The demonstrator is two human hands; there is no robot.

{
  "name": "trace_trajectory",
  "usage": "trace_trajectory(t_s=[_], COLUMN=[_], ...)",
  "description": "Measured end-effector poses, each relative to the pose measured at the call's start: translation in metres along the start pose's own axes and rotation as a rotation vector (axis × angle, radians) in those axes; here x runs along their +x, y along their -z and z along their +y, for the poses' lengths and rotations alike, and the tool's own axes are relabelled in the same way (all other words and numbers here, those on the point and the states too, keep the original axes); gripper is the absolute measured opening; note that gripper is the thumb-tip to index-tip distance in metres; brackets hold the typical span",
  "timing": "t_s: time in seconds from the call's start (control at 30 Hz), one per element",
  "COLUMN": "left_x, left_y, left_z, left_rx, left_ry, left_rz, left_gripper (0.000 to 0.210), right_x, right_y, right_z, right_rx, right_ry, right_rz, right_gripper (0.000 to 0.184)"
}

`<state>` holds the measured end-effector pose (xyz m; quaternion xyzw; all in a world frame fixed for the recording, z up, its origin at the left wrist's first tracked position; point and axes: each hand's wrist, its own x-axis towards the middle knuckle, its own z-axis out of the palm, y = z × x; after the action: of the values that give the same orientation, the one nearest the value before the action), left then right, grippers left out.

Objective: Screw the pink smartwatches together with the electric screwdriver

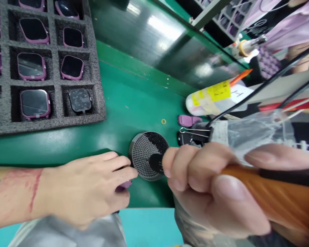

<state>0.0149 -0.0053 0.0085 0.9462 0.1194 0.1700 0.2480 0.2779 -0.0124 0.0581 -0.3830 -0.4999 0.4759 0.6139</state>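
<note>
My right hand (208,185) is wrapped around an orange-and-black electric screwdriver (275,195). Its dark tip points down at a round metal dish (139,151) with a perforated top, where small black bits, likely screws, lie on one side. Whether the tip touches the dish I cannot tell. Left of the dish, my left hand (92,187) has its fingers curled around a small purple watch case (124,185), mostly hidden under the fingers.
A grey foam tray (100,92) with purple watches stands at the left. On the right are a white bottle (208,101) with a yellow label, a purple piece (186,120), a plastic bag (260,127) and black cables. A glossy panel (154,44) runs along the back.
</note>
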Motion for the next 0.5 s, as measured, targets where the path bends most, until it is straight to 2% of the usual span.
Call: trace_trajectory(t_s=[0.07, 0.17, 0.23, 0.37, 0.43, 0.5], left_x=[-0.002, -0.002, 0.0, 0.001, 0.001, 0.001], left_y=[0.001, -0.003, -0.006, -0.009, -0.009, -0.009], left_z=[0.0, 0.002, 0.003, 0.002, 0.002, 0.003], left_rx=[-0.033, 0.035, 0.106, 0.144, 0.118, 0.09], left_ry=[-0.006, 0.051, 0.089, 0.098, 0.102, 0.114], left_rz=[0.026, 0.153, 0.205, 0.201, 0.183, 0.177], left_gripper=[0.019, 0.003, 0.011, 0.02, 0.022, 0.023], right_x=[-0.002, -0.004, -0.004, 0.003, 0.004, -0.001], right_y=[-0.007, -0.008, -0.006, 0.0, 0.002, 0.007], right_z=[0.007, 0.012, 0.015, 0.012, 0.004, -0.009], right_rx=[0.019, 0.006, -0.026, -0.044, -0.056, -0.093], right_ry=[0.01, 0.021, 0.033, 0.039, 0.047, -0.01], right_rz=[0.019, 0.003, -0.002, -0.098, -0.153, -0.194], right_gripper=[0.026, 0.029, 0.027, 0.02, 0.021, 0.023])
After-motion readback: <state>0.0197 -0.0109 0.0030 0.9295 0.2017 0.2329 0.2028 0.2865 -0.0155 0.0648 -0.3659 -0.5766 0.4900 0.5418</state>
